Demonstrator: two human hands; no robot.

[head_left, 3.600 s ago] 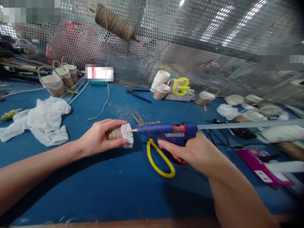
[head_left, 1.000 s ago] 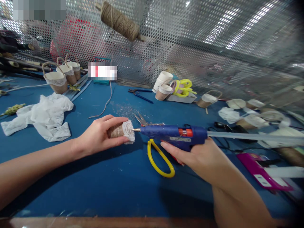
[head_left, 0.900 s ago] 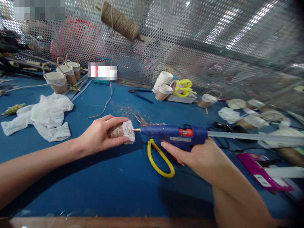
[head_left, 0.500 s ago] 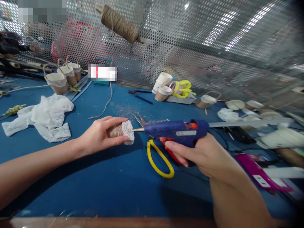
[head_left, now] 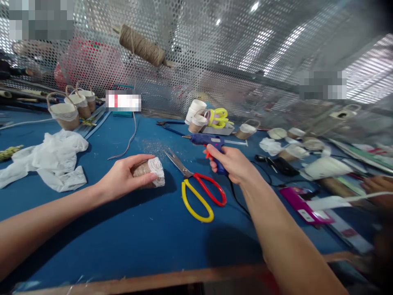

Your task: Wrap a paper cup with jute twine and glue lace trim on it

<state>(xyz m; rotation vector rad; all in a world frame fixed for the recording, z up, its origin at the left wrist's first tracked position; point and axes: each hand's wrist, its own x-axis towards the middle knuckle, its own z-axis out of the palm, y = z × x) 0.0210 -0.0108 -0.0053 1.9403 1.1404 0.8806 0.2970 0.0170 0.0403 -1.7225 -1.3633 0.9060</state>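
Observation:
My left hand (head_left: 123, 178) is wrapped round a small twine-covered cup (head_left: 144, 174), which lies sideways with its white lace end (head_left: 157, 172) facing right. In my right hand (head_left: 230, 162) is a blue glue gun (head_left: 206, 139), gripped by its handle, a finger near the red trigger. Its metal nozzle points left, well apart from the cup. Between my hands lies a pair of scissors (head_left: 186, 173) with one yellow and one red handle, blades pointing up and left.
Several handled cups (head_left: 66, 116) stand at the back left, behind white lace fabric (head_left: 50, 159). A twine spool (head_left: 141, 46) hangs on the mesh. Blue-handled pliers (head_left: 172, 128), a purple box (head_left: 302, 207) and a black cord (head_left: 238, 198) lie about. Another person's hand (head_left: 379, 186) shows at right.
My right hand has drawn the glue gun away from the cup's lace end, back and to the right, uncovering the scissors. My left hand keeps the cup. The view has turned slightly right.

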